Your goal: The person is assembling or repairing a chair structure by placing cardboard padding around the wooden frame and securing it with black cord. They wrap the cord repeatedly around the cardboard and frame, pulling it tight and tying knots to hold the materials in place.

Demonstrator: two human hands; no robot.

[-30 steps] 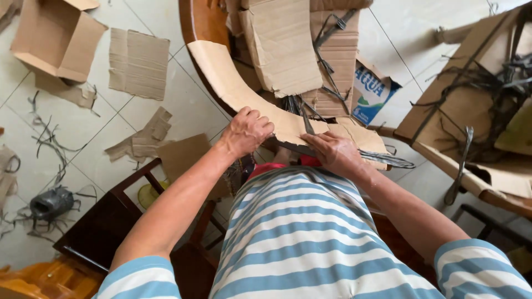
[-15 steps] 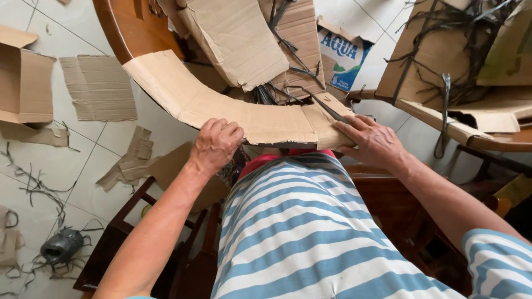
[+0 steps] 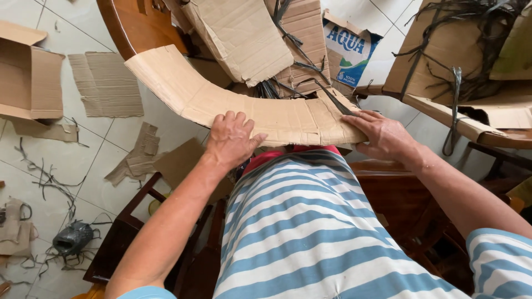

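The curved cardboard strip (image 3: 244, 105) looks light, bendy and easily creased. It lies under both hands at the counter (image 3: 138, 25) edge: left hand (image 3: 231, 138) fingers flat and close together, right hand (image 3: 382, 133) fingers spread on its end. Beyond the fingertips, piled cardboard (image 3: 244, 36) crowds it; leftward is open floor (image 3: 83, 160).

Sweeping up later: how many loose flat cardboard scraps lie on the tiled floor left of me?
3: a ribbed rectangular sheet beside the open box, a torn scrap below it, and a strip under the box. Others may be hidden.
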